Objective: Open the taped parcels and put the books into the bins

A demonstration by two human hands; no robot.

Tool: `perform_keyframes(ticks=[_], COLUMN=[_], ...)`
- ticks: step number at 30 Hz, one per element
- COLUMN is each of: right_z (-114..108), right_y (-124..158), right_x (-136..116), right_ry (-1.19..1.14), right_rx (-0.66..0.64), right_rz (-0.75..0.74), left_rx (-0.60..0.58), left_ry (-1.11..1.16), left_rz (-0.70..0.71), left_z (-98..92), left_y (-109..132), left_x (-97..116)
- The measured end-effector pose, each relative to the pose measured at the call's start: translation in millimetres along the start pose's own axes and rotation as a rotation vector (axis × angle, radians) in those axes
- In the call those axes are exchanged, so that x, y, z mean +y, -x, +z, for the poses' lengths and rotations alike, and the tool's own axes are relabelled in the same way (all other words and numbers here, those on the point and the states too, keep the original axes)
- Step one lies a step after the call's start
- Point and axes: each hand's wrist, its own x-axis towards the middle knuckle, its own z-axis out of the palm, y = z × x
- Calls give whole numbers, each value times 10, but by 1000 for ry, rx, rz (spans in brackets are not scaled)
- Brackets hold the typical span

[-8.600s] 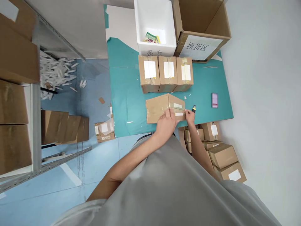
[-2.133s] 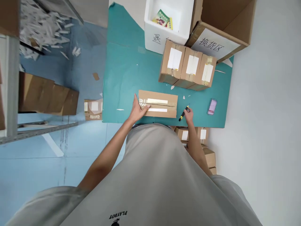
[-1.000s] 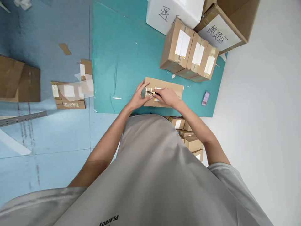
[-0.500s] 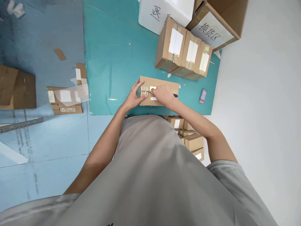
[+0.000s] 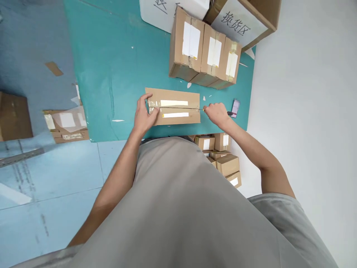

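A closed cardboard box [image 5: 181, 96] lies on the green table in front of me, its tape and white label parted by a slit along the middle seam. My left hand [image 5: 143, 116] grips the box's left end, fingers at the far side and thumb on top. Just past the right end, my right hand [image 5: 216, 114] is closed round a utility knife [image 5: 230, 113]. Its dark handle end sticks out behind the fist, and a thin tip points left toward the seam. Most of the knife is hidden in the fingers.
Three taped boxes [image 5: 213, 52] stand at the back of the green table [image 5: 117, 70], before a white bin [image 5: 158, 15] and an open carton [image 5: 251, 22]. A phone [image 5: 235, 108] lies near the right edge. More boxes [image 5: 227, 165] are stacked below. Flattened cardboard [image 5: 69, 126] lies left.
My right hand has drawn the knife rightward along the seam and off the box's right end. The label is now split in two. My left hand still holds the left end.
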Motion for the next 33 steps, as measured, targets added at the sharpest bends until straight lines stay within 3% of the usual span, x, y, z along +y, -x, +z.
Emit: perform_keyframes(ticks=[5,9,12,16,19,21,24,27,30,33], right_z=[151,347,676,1356,1800,1969,2029,1945,1803,1634], right_y=[-86,-152,-301,-675,-933,-1030,-1064,-1026,-978,-937], right_x=[166,412,615,658,396,140,-210,-424,-528,-587], right_ry=[-30,-108,-285,-772,-1309,-1617,-1867,-1976,-2046,-2061], right_rx=[56,102,165,225,215,185,109,55,89,119], right_rz=[-86,-167,-223,-100,91,216,328,242,141,146], left_rx=[221,274,298,345,367,369,360,351,375,401], left_ry=[-151,-232,-286,-369,-435,-466,-498,-529,-575,-616], left_rz=[-57,-66,-60,-66,-62,-68,-80,-81,-84,-104], left_z=[238,265,244,246,226,169,11,-188,-351,-442], left_y=[-26,-6,13,15,19,27,42,48,50,56], left_x=[262,305,315,325,310,285,231,167,110,80])
